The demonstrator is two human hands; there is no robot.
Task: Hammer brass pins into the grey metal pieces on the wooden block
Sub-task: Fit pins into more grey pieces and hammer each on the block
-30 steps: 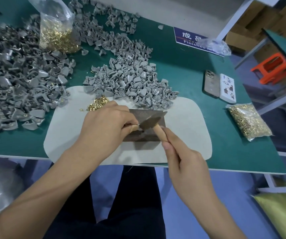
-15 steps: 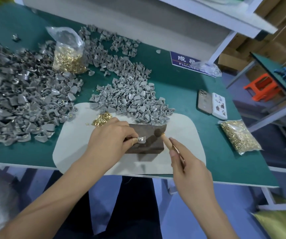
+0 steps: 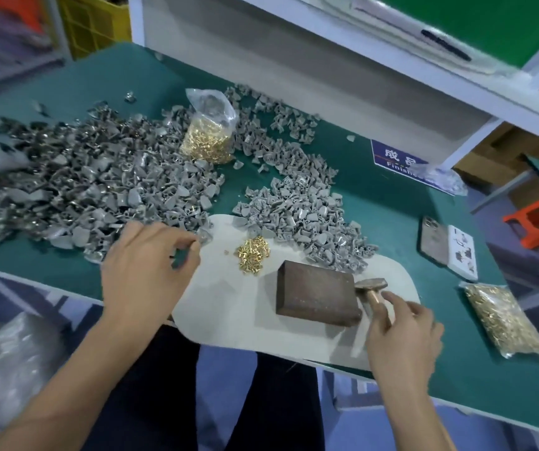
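Note:
The dark wooden block (image 3: 317,294) lies on a pale mat (image 3: 229,307) with nothing on top of it. My right hand (image 3: 401,336) grips the wooden handle of a small hammer (image 3: 370,286), whose head rests on the mat against the block's right side. My left hand (image 3: 151,265) hovers left of the block, fingers loosely curled, its fingertips just short of a blurred grey metal piece (image 3: 204,236) at the mat's edge. A small heap of loose brass pins (image 3: 251,253) sits between my left hand and the block.
A big pile of grey pieces (image 3: 82,183) covers the left of the green table, and another pile (image 3: 300,203) lies behind the block. A bag of pins (image 3: 208,138) stands at the back, a second bag (image 3: 502,317) at right. Phone (image 3: 432,242) and white card (image 3: 461,252) lie right.
My left hand left the block and swung to the left pile, taking the grey piece off the block. The hammer came down beside the block. The view tilted up and left.

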